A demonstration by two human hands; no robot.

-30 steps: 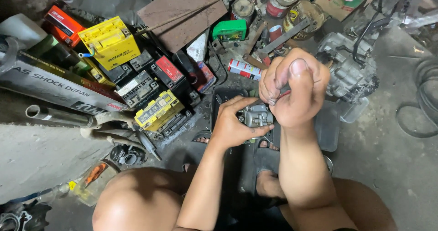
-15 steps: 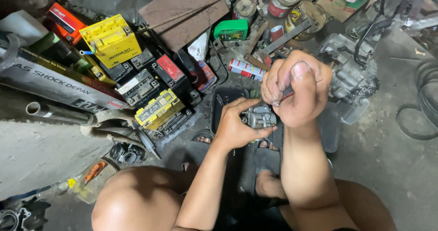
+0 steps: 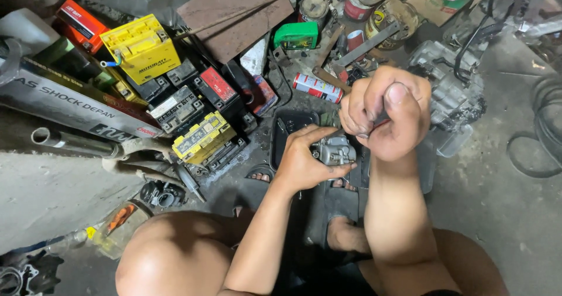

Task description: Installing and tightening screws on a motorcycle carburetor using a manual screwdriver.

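Observation:
My left hand (image 3: 304,158) grips a small grey metal engine part (image 3: 335,151), like a carburettor, above a black tray (image 3: 287,126) on the floor. My right hand (image 3: 389,112) is clenched in a fist just above and to the right of the part, around the handle of a thin tool whose tip points down at it. Most of the tool is hidden inside the fist. My bare knees and feet show at the bottom of the view.
Several batteries, one of them yellow (image 3: 140,47), are piled at the left beside a long grey box (image 3: 70,106) and a metal tube (image 3: 76,144). A spray can (image 3: 316,87), a green box (image 3: 297,35), tins and a grey engine block (image 3: 448,85) lie beyond the tray.
My hands stay on the part and the tool, with small shifts. The right fist has turned slightly over the part.

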